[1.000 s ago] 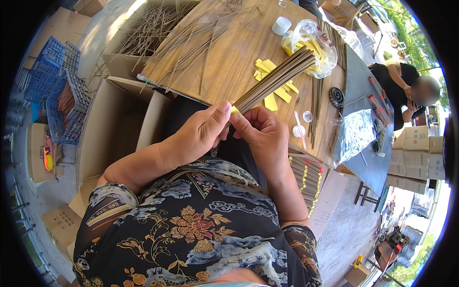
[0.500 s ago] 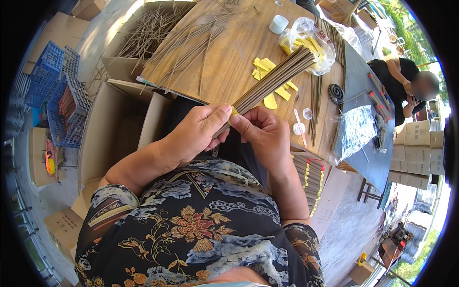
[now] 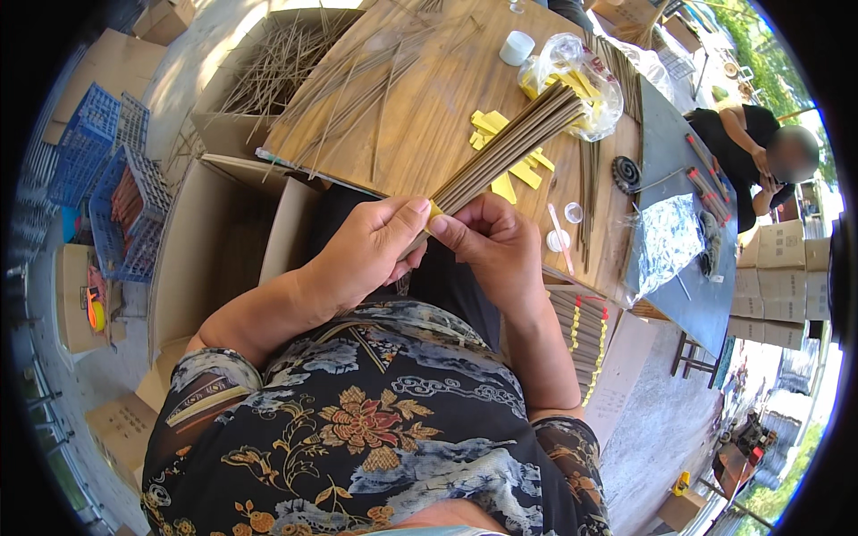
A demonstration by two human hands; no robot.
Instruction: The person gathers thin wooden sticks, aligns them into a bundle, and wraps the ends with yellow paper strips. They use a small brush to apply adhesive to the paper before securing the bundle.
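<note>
A bundle of brown incense sticks [image 3: 509,145] slants up and right from my hands, over the near edge of the wooden table. My left hand [image 3: 371,239] is closed round its lower part, the thumb lying along the sticks. A narrow yellow paper strip [image 3: 435,211] wraps the bundle between my two thumbs. On the right side, my right hand [image 3: 487,234] pinches at that strip with thumb and forefinger, the other fingers curled. Beyond the bundle, several yellow paper strips [image 3: 503,188] lie loose on the wood. The bundle's lower end is mostly hidden by my hands.
Loose sticks [image 3: 384,76] lie across the wooden table [image 3: 429,116]. A clear bag [image 3: 603,89] of yellow strips, a white tub [image 3: 517,48] and a black coil [image 3: 626,174] stand beyond. Open cardboard boxes [image 3: 214,237] are at my left; banded bundles [image 3: 585,344] at my right. Another person [image 3: 742,147] is far right.
The hands and bundle have barely moved. My right fingers remain at the yellow strip, and the view has shifted very slightly.
</note>
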